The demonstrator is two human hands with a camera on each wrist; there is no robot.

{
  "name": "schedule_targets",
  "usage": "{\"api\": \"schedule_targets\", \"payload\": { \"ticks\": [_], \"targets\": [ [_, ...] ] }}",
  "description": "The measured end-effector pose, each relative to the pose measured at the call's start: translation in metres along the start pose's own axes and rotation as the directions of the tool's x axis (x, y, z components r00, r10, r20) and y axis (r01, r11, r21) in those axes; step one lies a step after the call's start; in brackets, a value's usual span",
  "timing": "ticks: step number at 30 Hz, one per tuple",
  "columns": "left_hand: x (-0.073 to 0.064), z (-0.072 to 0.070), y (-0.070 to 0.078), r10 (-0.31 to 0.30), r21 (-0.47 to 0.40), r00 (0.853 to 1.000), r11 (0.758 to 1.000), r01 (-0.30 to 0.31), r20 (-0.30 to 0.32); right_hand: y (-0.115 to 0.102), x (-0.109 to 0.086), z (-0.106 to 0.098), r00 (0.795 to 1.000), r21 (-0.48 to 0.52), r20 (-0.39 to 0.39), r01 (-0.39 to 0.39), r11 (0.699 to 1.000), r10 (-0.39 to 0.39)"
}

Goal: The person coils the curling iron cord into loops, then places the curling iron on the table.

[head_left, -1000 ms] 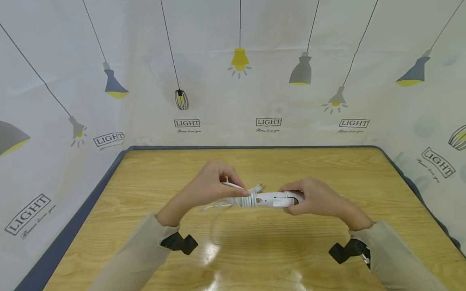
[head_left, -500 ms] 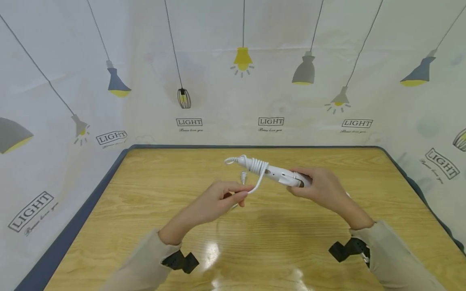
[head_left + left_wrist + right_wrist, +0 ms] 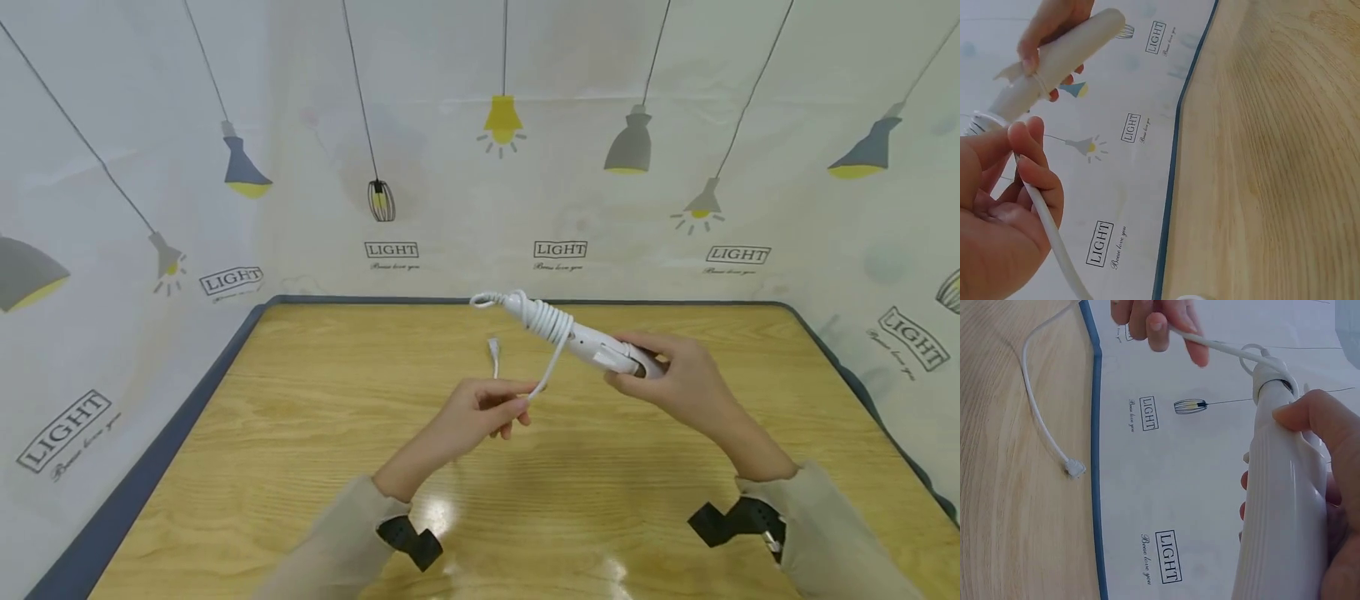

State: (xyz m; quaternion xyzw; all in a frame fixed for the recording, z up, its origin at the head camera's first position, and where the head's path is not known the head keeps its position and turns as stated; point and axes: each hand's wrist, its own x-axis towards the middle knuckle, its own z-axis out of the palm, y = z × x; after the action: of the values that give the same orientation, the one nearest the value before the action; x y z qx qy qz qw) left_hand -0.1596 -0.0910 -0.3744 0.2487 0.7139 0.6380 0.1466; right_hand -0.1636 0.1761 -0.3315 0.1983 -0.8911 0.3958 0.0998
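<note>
My right hand grips a white hair straightener near one end, holding it raised and tilted above the table. Several turns of its white cord wrap the far part of the handle, and a small loop sticks out at the tip. Between thumb and fingers my left hand pinches the cord, drawn taut down from the last turn. Beyond that hand the cord's free end runs to a plug, seen at the table's far side. In the right wrist view the thumb presses along the straightener's ridged body.
The wooden table has a dark blue edge along its back and sides. Behind it stands a pale backdrop printed with hanging lamps and the word LIGHT. Dark straps with small camera mounts sit on both wrists.
The straightener has risen and tilted, its wrapped end now up toward the back. My left hand has swung from behind the handle to in front and below, still pinching the cord.
</note>
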Motion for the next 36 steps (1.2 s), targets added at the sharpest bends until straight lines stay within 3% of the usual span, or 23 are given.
{"api": "schedule_targets", "payload": {
  "ticks": [6, 13, 19, 24, 25, 27, 29, 32, 34, 36],
  "targets": [
    [0.01, -0.003, -0.013, -0.057, -0.065, 0.998, 0.996, 0.056, -0.013, -0.015, -0.005, -0.007, 1.0, 0.07, -0.009, 0.026, 0.997, -0.025],
    [0.017, -0.011, -0.027, 0.004, -0.108, 0.998, 0.994, 0.003, 0.067, -0.025, -0.013, -0.011, 0.997, 0.148, 0.008, 0.073, 0.986, -0.075],
    [0.017, -0.019, -0.044, -0.021, -0.164, 0.991, 0.986, 0.043, 0.134, -0.028, -0.019, -0.013, 0.996, 0.194, 0.006, 0.086, 0.977, -0.089],
    [0.024, -0.024, -0.054, -0.009, -0.16, 0.991, 0.987, 0.031, 0.133, -0.027, -0.023, -0.012, 0.989, 0.193, 0.041, 0.133, 0.972, -0.144],
    [0.025, -0.025, -0.055, -0.028, -0.142, 0.992, 0.989, 0.045, 0.124, -0.026, -0.023, -0.012, 0.985, 0.199, 0.056, 0.151, 0.968, -0.165],
    [0.028, -0.027, -0.055, -0.107, -0.023, 0.991, 0.994, 0.11, 0.082, -0.025, -0.024, -0.01, 0.972, 0.213, 0.089, 0.194, 0.958, -0.217],
    [0.03, -0.03, -0.053, -0.145, 0.009, 0.988, 0.989, 0.145, 0.053, -0.024, -0.025, -0.008, 0.957, 0.231, 0.12, 0.231, 0.945, -0.264],
    [0.032, -0.033, -0.049, -0.158, 0.02, 0.987, 0.987, 0.158, 0.019, -0.022, -0.025, -0.005, 0.928, 0.248, 0.155, 0.295, 0.923, -0.338],
    [0.034, -0.035, -0.047, -0.117, -0.028, 0.993, 0.993, 0.117, 0.015, -0.02, -0.026, -0.002, 0.908, 0.243, 0.181, 0.33, 0.912, -0.377],
    [0.035, -0.036, -0.045, -0.116, 0.01, 0.993, 0.993, 0.116, 0.002, -0.017, -0.027, 0.001, 0.893, 0.219, 0.223, 0.345, 0.912, -0.392]
  ]
}}
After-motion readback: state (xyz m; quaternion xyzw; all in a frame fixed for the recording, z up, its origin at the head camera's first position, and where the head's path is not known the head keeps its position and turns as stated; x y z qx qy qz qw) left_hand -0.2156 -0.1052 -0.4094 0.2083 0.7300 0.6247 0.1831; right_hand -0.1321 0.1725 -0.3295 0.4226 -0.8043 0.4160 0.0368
